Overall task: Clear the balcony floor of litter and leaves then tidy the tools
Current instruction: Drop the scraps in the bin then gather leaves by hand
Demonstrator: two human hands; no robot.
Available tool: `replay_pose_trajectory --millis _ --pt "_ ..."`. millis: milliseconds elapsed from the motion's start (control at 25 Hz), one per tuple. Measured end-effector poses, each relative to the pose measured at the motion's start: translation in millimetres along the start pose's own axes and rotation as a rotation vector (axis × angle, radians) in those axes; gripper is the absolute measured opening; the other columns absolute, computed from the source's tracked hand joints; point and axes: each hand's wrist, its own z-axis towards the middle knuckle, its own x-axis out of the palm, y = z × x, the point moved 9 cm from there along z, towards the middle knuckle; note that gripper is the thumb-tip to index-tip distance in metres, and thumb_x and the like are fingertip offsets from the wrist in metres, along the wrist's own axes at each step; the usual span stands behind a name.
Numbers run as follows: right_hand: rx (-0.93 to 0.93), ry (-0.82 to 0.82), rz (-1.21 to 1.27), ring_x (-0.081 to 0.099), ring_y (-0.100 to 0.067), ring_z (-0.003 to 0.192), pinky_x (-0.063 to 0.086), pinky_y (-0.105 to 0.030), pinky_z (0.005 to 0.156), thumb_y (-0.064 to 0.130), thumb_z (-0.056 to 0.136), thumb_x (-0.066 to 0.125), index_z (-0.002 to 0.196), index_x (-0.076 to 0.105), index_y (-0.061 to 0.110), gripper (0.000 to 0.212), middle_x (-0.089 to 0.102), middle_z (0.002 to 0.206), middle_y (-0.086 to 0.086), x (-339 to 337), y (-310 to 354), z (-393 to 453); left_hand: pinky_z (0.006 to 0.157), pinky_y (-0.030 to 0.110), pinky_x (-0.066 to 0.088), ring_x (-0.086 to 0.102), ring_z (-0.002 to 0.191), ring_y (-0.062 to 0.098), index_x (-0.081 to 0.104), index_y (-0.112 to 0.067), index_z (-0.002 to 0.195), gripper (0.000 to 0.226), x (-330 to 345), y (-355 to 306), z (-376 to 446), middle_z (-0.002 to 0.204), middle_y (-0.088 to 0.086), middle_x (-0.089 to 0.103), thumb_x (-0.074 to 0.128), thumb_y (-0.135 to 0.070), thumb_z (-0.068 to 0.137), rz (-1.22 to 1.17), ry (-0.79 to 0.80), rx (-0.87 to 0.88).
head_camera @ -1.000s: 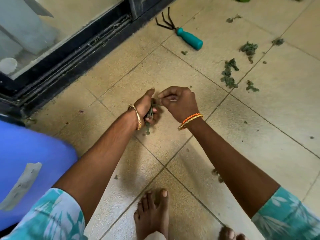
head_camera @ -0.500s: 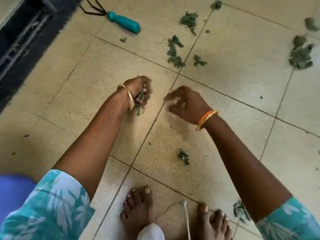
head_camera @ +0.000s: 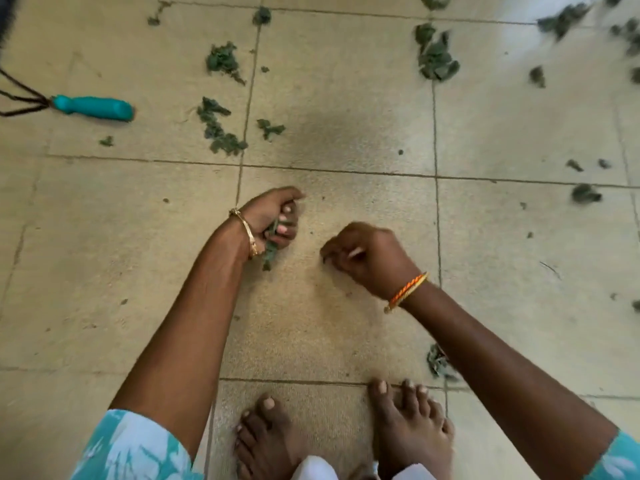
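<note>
My left hand (head_camera: 273,216) grips a small bunch of green leaves (head_camera: 270,249) that sticks out below the fist, just above the tiled floor. To its right, my right hand (head_camera: 367,258) has curled fingers, and its fingertips pinch what looks like a dark scrap of leaf. Loose leaf clumps (head_camera: 218,129) lie on the tiles beyond my hands, with more further out (head_camera: 434,57) and at the right (head_camera: 585,194). One clump (head_camera: 438,363) lies partly under my right forearm. A hand rake with a teal handle (head_camera: 93,107) lies at the far left, its dark prongs pointing left.
My bare feet (head_camera: 405,420) stand at the bottom centre on the beige tiles (head_camera: 329,334). Small leaf crumbs dot the floor at the right (head_camera: 573,164). A dark edge shows at the top left corner.
The view has swung right and down, so the door track and blue object are gone. The leaf that lay in front of my feet is gone, and my right hand has dropped to the floor.
</note>
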Motion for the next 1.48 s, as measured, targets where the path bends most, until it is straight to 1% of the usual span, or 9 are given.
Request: replay_pose_trajectory --millis 160,320,480,600,720,840,1040,1280,1480 --pt "0.292 -0.255 0.350 0.070 -0.022 0.069 0.059 -0.034 0.071 -0.002 0.078 0.068 0.082 0.072 0.014 0.017 0.072 0.078 -0.013 -66 -35 -3 0.038 0.005 0.021 0.024 0.027 0.006 0.048 -0.017 0.069 0.046 70 13 10 0.039 -0.006 0.027 0.036 -0.051 0.098 0.305 0.077 -0.007" --pt "0.422 -0.321 0.243 0.063 -0.017 0.057 0.057 -0.035 0.063 -0.002 0.073 0.069 0.073 0.067 0.016 0.018 0.067 0.065 -0.009 -104 -59 -28 0.040 0.007 0.023 0.028 0.026 0.009 0.049 -0.012 0.064 0.054 143 9 18 0.042 -0.003 0.034 0.031 -0.048 0.100 0.427 0.084 0.074" --pt "0.609 -0.204 0.177 0.069 -0.025 0.069 0.059 -0.045 0.066 0.012 0.079 0.072 0.082 0.063 0.010 0.010 0.070 0.076 -0.009 -118 -81 -85 0.042 0.011 0.022 0.032 0.028 0.008 0.052 -0.012 0.059 0.043 173 24 22 0.048 -0.001 0.039 0.049 -0.035 0.095 0.759 0.042 0.117" --pt "0.930 0.128 -0.070 0.069 -0.026 0.075 0.058 -0.039 0.068 0.043 0.070 0.077 0.093 0.056 0.008 0.047 0.066 0.083 -0.006 -100 -85 -152 0.044 0.015 0.024 0.034 0.029 0.007 0.045 -0.016 0.056 0.043 183 30 22 0.045 -0.004 0.039 0.056 -0.038 0.092 0.803 0.050 0.106" --pt "0.962 0.295 -0.314 0.060 -0.029 0.096 0.047 -0.031 0.073 0.057 0.067 0.074 0.111 0.048 0.009 0.070 0.059 0.101 -0.012 -62 -77 -181 0.041 0.014 0.025 0.035 0.031 0.007 0.044 -0.017 0.056 0.044 200 30 20 0.046 -0.005 0.039 0.058 -0.038 0.091 0.789 0.076 0.121" --pt "0.832 0.154 -0.298 0.055 -0.036 0.105 0.044 -0.034 0.079 0.033 0.080 0.070 0.119 0.043 0.007 0.054 0.050 0.116 -0.019 -39 -77 -172 0.040 0.014 0.026 0.036 0.035 0.008 0.044 -0.018 0.057 0.042 213 30 19 0.048 -0.005 0.040 0.059 -0.039 0.090 0.804 0.078 0.134" --pt "0.685 -0.076 -0.175 0.060 -0.030 0.089 0.046 -0.030 0.072 0.013 0.085 0.062 0.099 0.061 0.003 0.016 0.060 0.102 -0.018 -61 -90 -161 0.038 0.013 0.025 0.037 0.040 0.009 0.047 -0.017 0.067 0.030 210 34 21 0.056 -0.002 0.047 0.063 -0.033 0.087 0.776 0.022 0.100" --pt "0.715 -0.624 0.555 0.068 -0.019 0.072 0.058 -0.030 0.072 -0.001 0.077 0.071 0.075 0.068 0.010 0.012 0.069 0.073 -0.007 -139 -126 -195 0.034 0.011 0.029 0.039 0.030 0.006 0.062 -0.005 0.087 0.023 243 64 20 0.062 0.005 0.071 0.050 -0.022 0.098 0.821 0.126 0.051" --pt "0.810 -0.740 0.346 0.070 -0.022 0.078 0.057 -0.043 0.079 0.006 0.080 0.064 0.083 0.075 0.013 0.014 0.073 0.081 -0.008 -163 -154 -202 0.034 0.012 0.032 0.040 0.029 0.007 0.052 -0.006 0.083 0.039 303 66 27 0.070 0.009 0.054 0.041 -0.039 0.100 0.729 0.217 0.037"
